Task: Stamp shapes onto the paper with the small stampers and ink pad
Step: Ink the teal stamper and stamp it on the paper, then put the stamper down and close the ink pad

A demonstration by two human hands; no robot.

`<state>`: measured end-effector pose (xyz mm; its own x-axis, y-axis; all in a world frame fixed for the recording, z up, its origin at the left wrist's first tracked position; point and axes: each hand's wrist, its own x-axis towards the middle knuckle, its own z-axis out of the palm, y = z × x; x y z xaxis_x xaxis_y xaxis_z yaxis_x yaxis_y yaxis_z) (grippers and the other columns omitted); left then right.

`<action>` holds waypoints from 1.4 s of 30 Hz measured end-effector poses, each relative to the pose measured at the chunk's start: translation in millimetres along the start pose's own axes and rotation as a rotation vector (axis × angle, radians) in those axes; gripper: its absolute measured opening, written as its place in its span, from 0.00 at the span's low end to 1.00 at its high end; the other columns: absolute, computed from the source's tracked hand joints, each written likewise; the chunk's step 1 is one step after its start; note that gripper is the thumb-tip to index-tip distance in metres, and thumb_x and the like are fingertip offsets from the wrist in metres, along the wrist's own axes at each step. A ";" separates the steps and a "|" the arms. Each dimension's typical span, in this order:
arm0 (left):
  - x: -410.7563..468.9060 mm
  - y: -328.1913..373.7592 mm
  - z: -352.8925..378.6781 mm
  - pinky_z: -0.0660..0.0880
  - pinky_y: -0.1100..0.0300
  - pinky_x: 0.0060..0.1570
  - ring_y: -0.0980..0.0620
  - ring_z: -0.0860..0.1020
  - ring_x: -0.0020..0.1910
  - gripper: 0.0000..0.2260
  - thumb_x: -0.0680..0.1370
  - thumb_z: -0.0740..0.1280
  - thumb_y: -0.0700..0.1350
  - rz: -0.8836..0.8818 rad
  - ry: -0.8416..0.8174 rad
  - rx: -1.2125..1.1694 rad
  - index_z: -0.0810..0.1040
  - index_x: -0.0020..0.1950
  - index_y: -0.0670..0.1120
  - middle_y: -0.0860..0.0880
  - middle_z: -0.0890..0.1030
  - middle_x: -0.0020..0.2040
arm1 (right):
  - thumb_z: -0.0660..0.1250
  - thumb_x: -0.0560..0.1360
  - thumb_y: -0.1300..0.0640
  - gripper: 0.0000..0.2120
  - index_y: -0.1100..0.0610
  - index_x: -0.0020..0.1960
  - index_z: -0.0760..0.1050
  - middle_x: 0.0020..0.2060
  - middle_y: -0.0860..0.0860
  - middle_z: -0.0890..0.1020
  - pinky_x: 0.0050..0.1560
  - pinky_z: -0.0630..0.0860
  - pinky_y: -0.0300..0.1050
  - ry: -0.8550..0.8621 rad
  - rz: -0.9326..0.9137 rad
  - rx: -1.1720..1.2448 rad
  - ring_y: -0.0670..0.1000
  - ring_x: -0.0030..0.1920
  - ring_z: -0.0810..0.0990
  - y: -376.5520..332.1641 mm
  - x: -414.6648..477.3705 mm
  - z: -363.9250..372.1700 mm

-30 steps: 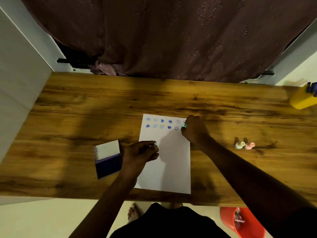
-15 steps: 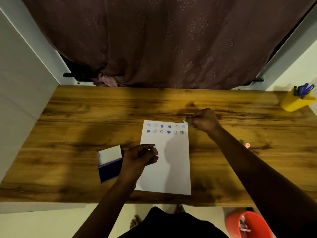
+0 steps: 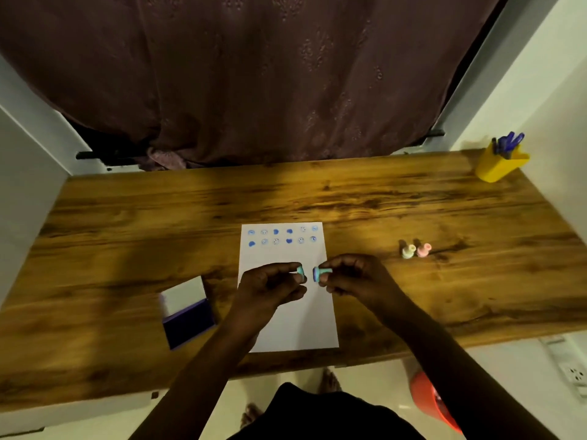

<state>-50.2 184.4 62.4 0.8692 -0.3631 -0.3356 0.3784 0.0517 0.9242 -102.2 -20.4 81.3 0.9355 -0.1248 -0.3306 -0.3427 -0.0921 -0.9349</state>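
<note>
left hand (image 3: 270, 285) pinches cap (image 3: 300, 270) | right hand (image 3: 352, 276) pinches stamper (image 3: 320, 273) | facing, likely recapping | over paper (image 3: 295, 312)

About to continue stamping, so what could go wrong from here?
The right hand holds a teal stamper with its inked face sideways above the paper; a brush could smudge it. The left hand pinches a small teal piece that may drop. The open ink pad sits near the left forearm.
</note>
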 end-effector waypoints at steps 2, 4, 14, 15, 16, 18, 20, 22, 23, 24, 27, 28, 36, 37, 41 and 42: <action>0.1 -0.1 1.7 0.83 0.61 0.45 0.45 0.88 0.53 0.12 0.76 0.75 0.37 -0.004 -0.050 0.024 0.86 0.57 0.49 0.46 0.88 0.54 | 0.75 0.74 0.60 0.09 0.60 0.54 0.83 0.43 0.55 0.87 0.40 0.80 0.37 -0.002 -0.036 -0.015 0.48 0.40 0.85 0.7 -5.7 1.9; -0.4 -0.6 3.7 0.83 0.62 0.45 0.46 0.88 0.53 0.13 0.77 0.74 0.37 -0.004 -0.089 0.060 0.85 0.60 0.47 0.48 0.89 0.54 | 0.74 0.74 0.61 0.10 0.61 0.55 0.82 0.45 0.56 0.87 0.42 0.80 0.38 -0.001 -0.056 -0.020 0.49 0.42 0.85 1.5 -9.8 2.6; -7.5 -1.9 10.8 0.83 0.62 0.46 0.47 0.88 0.52 0.14 0.76 0.74 0.32 0.077 -0.140 0.106 0.87 0.55 0.50 0.49 0.89 0.53 | 0.74 0.75 0.60 0.10 0.60 0.56 0.83 0.46 0.53 0.87 0.43 0.80 0.38 -0.032 -0.061 0.022 0.48 0.44 0.86 11.0 -17.9 0.8; -7.8 -1.7 11.3 0.83 0.61 0.47 0.46 0.88 0.52 0.14 0.76 0.74 0.33 0.086 -0.145 0.111 0.87 0.54 0.50 0.50 0.89 0.52 | 0.73 0.75 0.59 0.10 0.60 0.56 0.83 0.45 0.53 0.87 0.44 0.81 0.39 -0.036 -0.056 0.037 0.49 0.44 0.86 12.8 -18.5 0.4; -8.0 -1.9 12.0 0.84 0.60 0.48 0.46 0.88 0.52 0.14 0.75 0.74 0.33 0.094 -0.147 0.118 0.87 0.53 0.51 0.49 0.89 0.52 | 0.73 0.76 0.58 0.10 0.60 0.56 0.83 0.46 0.54 0.87 0.44 0.81 0.40 -0.040 -0.049 0.052 0.50 0.44 0.86 14.5 -19.7 -0.3; -7.5 -3.2 14.2 0.85 0.54 0.51 0.45 0.87 0.54 0.14 0.74 0.75 0.33 0.108 -0.147 0.139 0.87 0.54 0.50 0.47 0.89 0.54 | 0.72 0.77 0.55 0.10 0.59 0.56 0.84 0.45 0.54 0.88 0.44 0.81 0.40 -0.037 -0.031 0.068 0.51 0.43 0.87 17.2 -22.7 -1.7; -7.1 -5.5 18.5 0.84 0.49 0.56 0.45 0.87 0.55 0.14 0.73 0.76 0.34 0.116 -0.143 0.165 0.87 0.56 0.47 0.46 0.88 0.55 | 0.71 0.77 0.52 0.10 0.58 0.53 0.84 0.43 0.55 0.88 0.43 0.81 0.39 -0.021 -0.004 0.076 0.51 0.42 0.87 19.4 -25.8 -2.8; -6.5 -9.3 24.2 0.83 0.48 0.59 0.47 0.86 0.56 0.14 0.73 0.77 0.35 0.131 -0.140 0.203 0.87 0.56 0.49 0.48 0.88 0.55 | 0.70 0.78 0.50 0.11 0.57 0.52 0.84 0.42 0.55 0.88 0.41 0.81 0.38 0.005 0.033 0.082 0.51 0.40 0.87 20.4 -29.5 -4.1; -6.5 -11.1 27.0 0.82 0.49 0.60 0.49 0.86 0.57 0.14 0.73 0.78 0.36 0.139 -0.140 0.223 0.88 0.55 0.52 0.50 0.89 0.55 | 0.69 0.79 0.49 0.11 0.56 0.51 0.84 0.41 0.54 0.88 0.40 0.80 0.37 0.017 0.044 0.078 0.50 0.39 0.86 21.2 -31.0 -5.1; -6.1 -12.8 31.0 0.82 0.52 0.60 0.51 0.86 0.57 0.15 0.73 0.78 0.37 0.146 -0.145 0.240 0.88 0.53 0.55 0.53 0.89 0.54 | 0.69 0.79 0.48 0.10 0.55 0.50 0.84 0.40 0.54 0.88 0.38 0.79 0.36 0.032 0.048 0.072 0.49 0.38 0.86 21.9 -33.0 -7.7; -4.2 -17.1 44.3 0.82 0.62 0.57 0.57 0.86 0.56 0.19 0.74 0.78 0.37 0.175 -0.193 0.251 0.87 0.51 0.63 0.59 0.88 0.53 | 0.70 0.78 0.48 0.10 0.54 0.48 0.84 0.38 0.51 0.87 0.36 0.78 0.33 0.067 0.035 0.057 0.45 0.36 0.86 24.9 -39.5 -21.9; -3.2 -18.4 48.0 0.82 0.63 0.56 0.58 0.86 0.56 0.20 0.74 0.77 0.37 0.181 -0.205 0.240 0.87 0.52 0.64 0.60 0.88 0.53 | 0.71 0.77 0.49 0.10 0.55 0.48 0.84 0.39 0.51 0.87 0.36 0.78 0.34 0.072 0.025 0.048 0.45 0.37 0.85 25.5 -41.0 -27.4; 13.0 -32.6 69.5 0.79 0.60 0.56 0.61 0.85 0.55 0.20 0.74 0.78 0.40 0.145 -0.157 0.317 0.85 0.49 0.68 0.62 0.88 0.50 | 0.77 0.71 0.48 0.10 0.54 0.45 0.85 0.39 0.50 0.87 0.44 0.79 0.46 0.421 0.011 -0.491 0.47 0.40 0.85 50.4 -29.0 -113.3; 14.0 -34.1 70.5 0.79 0.61 0.55 0.61 0.85 0.55 0.20 0.74 0.78 0.40 0.143 -0.157 0.328 0.85 0.49 0.68 0.62 0.88 0.50 | 0.76 0.71 0.48 0.10 0.55 0.45 0.85 0.39 0.51 0.87 0.44 0.78 0.44 0.482 0.002 -0.617 0.48 0.41 0.85 55.2 -25.7 -126.0; 16.1 -37.4 73.3 0.82 0.56 0.57 0.57 0.86 0.54 0.14 0.75 0.78 0.42 0.082 -0.138 0.333 0.87 0.49 0.63 0.58 0.89 0.50 | 0.72 0.73 0.51 0.08 0.57 0.44 0.83 0.40 0.55 0.86 0.38 0.69 0.39 0.602 0.022 -0.808 0.55 0.43 0.85 75.1 -6.8 -162.3; 16.3 -37.8 74.0 0.82 0.53 0.58 0.56 0.86 0.53 0.12 0.75 0.78 0.42 0.063 -0.130 0.326 0.88 0.50 0.60 0.56 0.89 0.50 | 0.71 0.74 0.52 0.08 0.56 0.44 0.83 0.40 0.55 0.86 0.38 0.67 0.39 0.612 0.039 -0.828 0.56 0.44 0.85 80.1 -1.1 -167.4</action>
<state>-73.9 107.7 35.4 0.8319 -0.4853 -0.2690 0.1853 -0.2139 0.9591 -145.1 -192.9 28.3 0.7976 -0.6029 -0.0194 -0.5406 -0.7003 -0.4662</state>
